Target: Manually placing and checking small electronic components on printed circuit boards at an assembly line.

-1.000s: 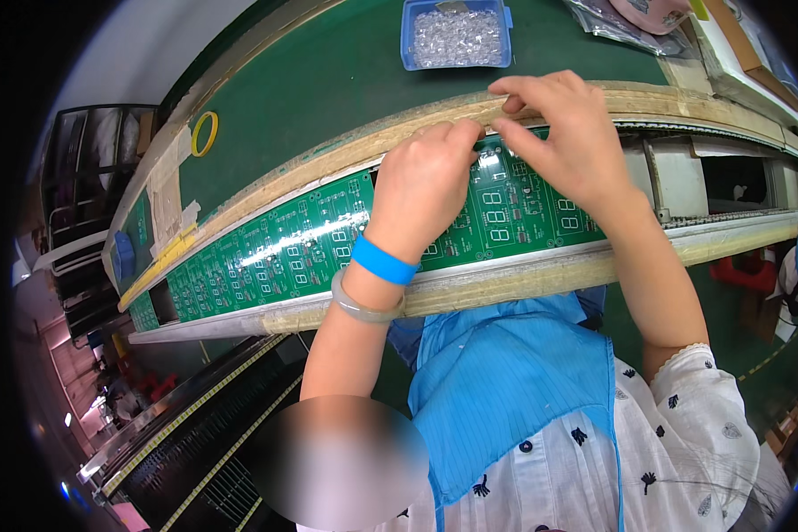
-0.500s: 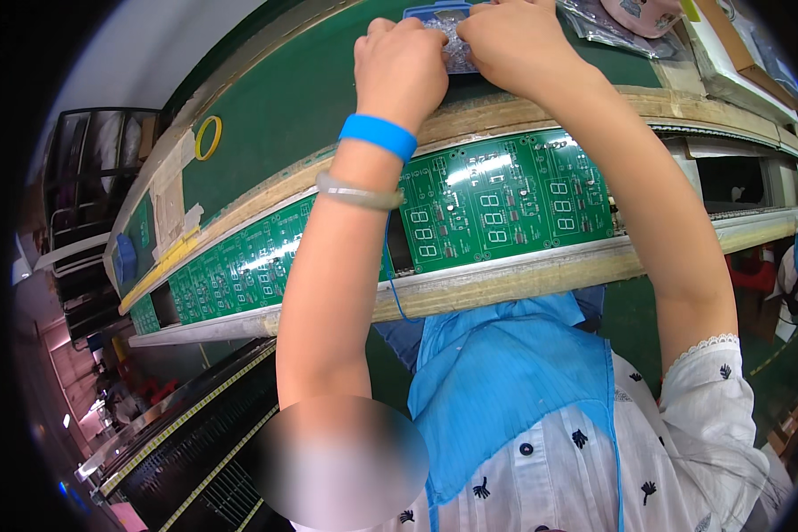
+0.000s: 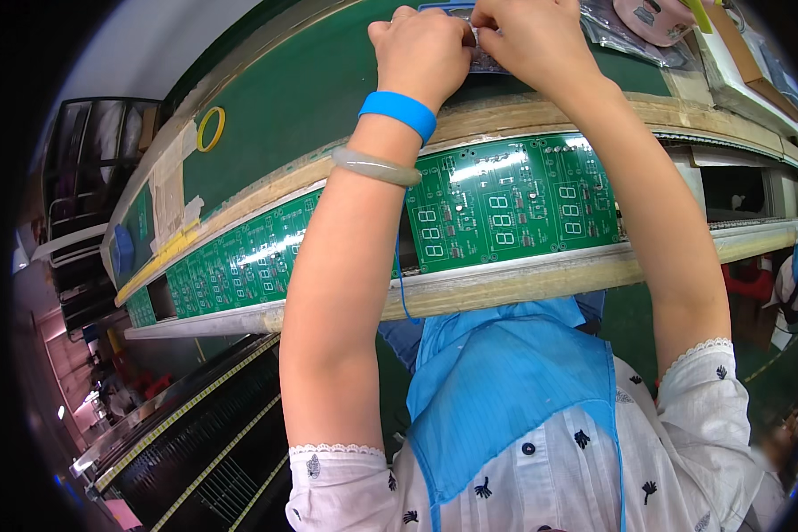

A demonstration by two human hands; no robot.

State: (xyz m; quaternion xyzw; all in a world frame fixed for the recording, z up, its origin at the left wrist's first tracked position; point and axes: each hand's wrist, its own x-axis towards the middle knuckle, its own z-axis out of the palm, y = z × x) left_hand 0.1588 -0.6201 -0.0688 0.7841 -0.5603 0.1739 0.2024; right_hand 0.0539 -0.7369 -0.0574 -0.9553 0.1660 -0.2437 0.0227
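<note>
Fingertips obscured at the blue tray

The blue tray is set on the green work surface, beyond the board line, and is largely covered by both hands; its far side is cut off by the upper edge. Only a small patch of its clear pieces is seen between the hands.

The left hand is held over the tray's left side, fingers bent, their tips partly hidden. The right hand is held over the right side, its fingers curled inward and its upper part cropped. Whether anything is pinched by either hand cannot be told.

The nearer circuit board is laid in the rail channel, its right end overlapped by the right forearm. The farther row of boards is partly blocked by the left forearm, and its details are blurred by glare. A pink container is cropped at the upper right.
</note>
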